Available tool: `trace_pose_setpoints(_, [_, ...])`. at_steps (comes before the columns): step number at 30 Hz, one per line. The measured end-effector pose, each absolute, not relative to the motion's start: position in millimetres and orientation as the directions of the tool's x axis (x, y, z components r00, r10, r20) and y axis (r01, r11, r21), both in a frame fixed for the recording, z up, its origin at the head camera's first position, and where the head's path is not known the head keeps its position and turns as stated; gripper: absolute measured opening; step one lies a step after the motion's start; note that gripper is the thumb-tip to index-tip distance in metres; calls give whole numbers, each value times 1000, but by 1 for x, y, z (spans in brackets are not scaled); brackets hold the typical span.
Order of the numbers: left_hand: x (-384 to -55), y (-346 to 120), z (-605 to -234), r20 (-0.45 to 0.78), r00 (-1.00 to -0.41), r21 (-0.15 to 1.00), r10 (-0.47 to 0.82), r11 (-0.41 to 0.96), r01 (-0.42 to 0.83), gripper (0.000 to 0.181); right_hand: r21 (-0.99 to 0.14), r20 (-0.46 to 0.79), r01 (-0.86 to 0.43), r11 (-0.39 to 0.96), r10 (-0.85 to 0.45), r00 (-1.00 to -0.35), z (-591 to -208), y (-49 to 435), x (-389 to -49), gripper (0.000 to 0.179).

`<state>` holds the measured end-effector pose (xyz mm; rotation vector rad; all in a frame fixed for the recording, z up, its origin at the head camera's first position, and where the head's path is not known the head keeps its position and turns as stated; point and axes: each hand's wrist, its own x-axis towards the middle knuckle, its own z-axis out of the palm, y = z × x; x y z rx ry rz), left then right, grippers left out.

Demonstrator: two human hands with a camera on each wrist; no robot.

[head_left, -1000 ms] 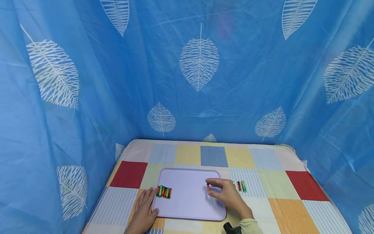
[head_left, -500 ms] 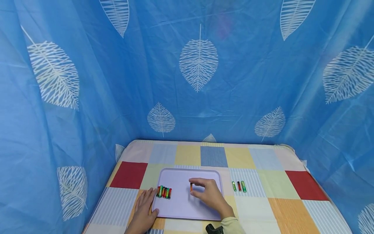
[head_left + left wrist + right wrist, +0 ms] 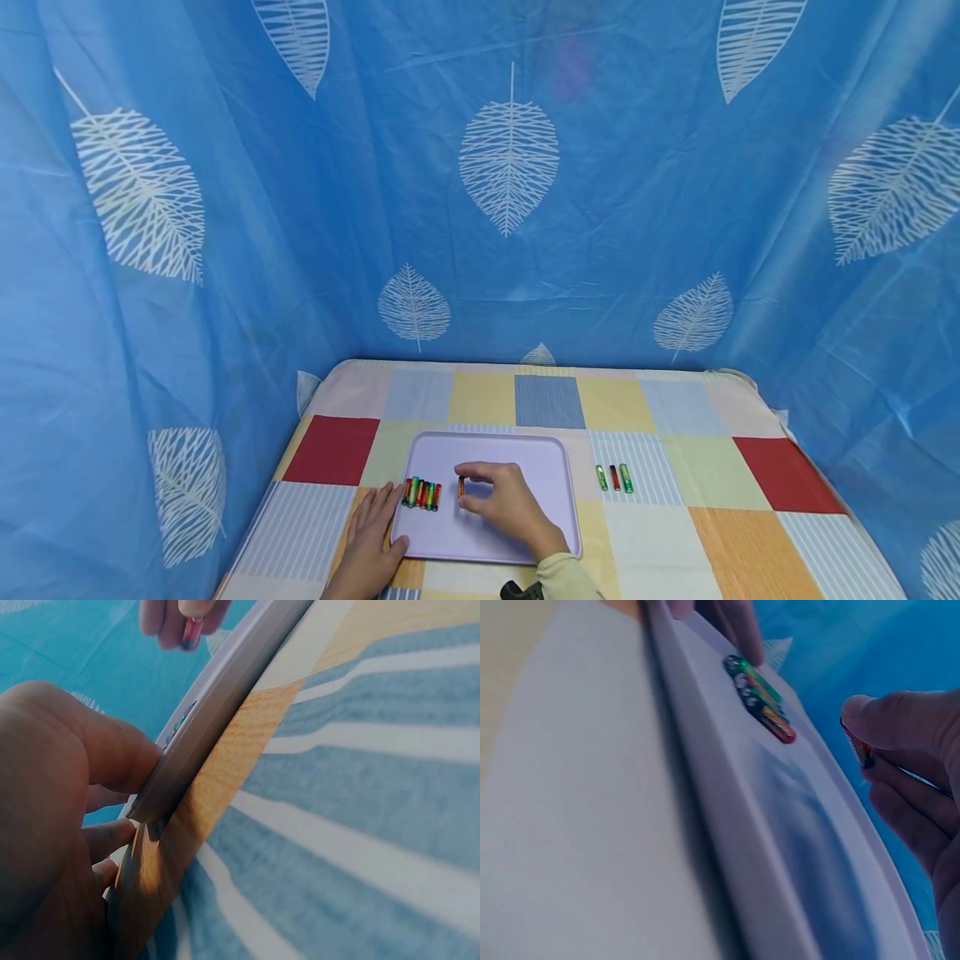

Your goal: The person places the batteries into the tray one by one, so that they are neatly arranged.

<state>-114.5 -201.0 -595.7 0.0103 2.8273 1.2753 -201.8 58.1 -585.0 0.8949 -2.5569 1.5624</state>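
My right hand (image 3: 504,502) pinches a small orange-and-black battery (image 3: 461,487) between thumb and fingers, over the middle of a lilac tray (image 3: 480,542). In the right wrist view this battery (image 3: 857,747) stands between the thumb and fingertips, above the tray surface. Just left of it, a row of several red, green and black batteries (image 3: 422,493) lies side by side at the tray's left end. My left hand (image 3: 369,542) rests by the tray's left edge with fingers extended; in the left wrist view its thumb (image 3: 127,754) touches the rim.
Right of the tray, two green batteries and a red-and-black battery (image 3: 615,477) lie apart on the patchwork tablecloth (image 3: 727,550). A blue curtain (image 3: 600,250) with white leaf prints surrounds the table at the back and sides.
My right hand has carried the battery leftward from the tray's right side to near the battery row. The left hand stays at the tray's left edge.
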Motion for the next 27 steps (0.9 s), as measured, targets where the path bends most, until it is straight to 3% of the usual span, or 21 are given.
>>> trace_pose_setpoints(12, [-115, -200, -594, -54, -998, 740, 21, 672, -26, 82, -791, 292, -499, 356, -497, -817, -595, 34, -200, 42])
trace_pose_setpoints(27, [-115, -199, -593, -37, -999, 741, 19, 671, -15, 81, -644, 303, -557, 525, -493, -815, -593, 16, -199, 41])
